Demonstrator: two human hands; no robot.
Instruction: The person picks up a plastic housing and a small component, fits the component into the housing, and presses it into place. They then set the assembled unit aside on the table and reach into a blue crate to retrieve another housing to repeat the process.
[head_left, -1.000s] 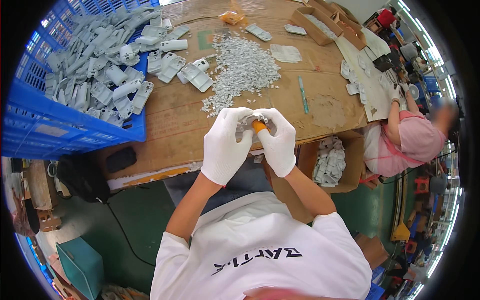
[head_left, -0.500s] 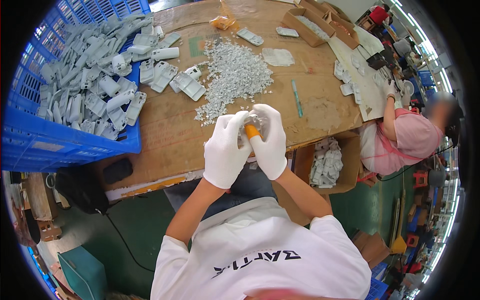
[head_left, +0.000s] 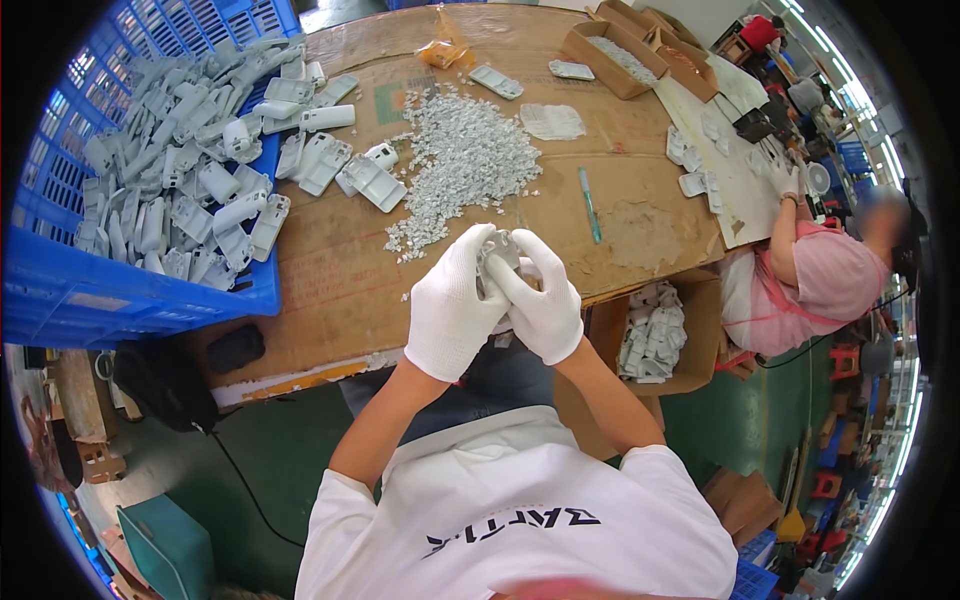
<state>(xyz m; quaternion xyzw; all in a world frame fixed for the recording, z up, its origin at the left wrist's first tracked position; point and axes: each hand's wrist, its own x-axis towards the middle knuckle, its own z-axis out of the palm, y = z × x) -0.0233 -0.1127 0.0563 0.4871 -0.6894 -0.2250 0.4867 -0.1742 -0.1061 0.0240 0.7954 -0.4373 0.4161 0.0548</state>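
Both of my hands wear white gloves and meet just above the table's front edge. My left hand (head_left: 448,312) is closed round a pale grey plastic part (head_left: 503,249), mostly covered by the gloves. My right hand (head_left: 543,308) grips the same part from the other side, its thumb laid across it and fingers curled at its far end. Beyond the hands lies a heap of small white plastic bits (head_left: 465,160). Several light grey plastic housings (head_left: 375,184) lie to the left of the heap.
A blue crate (head_left: 130,300) full of grey housings stands at the left. A cardboard box (head_left: 700,330) of white parts sits right of my right arm. A teal pen (head_left: 589,205) and a flat translucent bag (head_left: 552,118) lie on the cardboard-covered table (head_left: 330,260). A co-worker (head_left: 825,260) sits at the right.
An orange piece that showed between my hands is out of sight. My right thumb now lies across the part, and the right hand has shifted slightly down and to the right.
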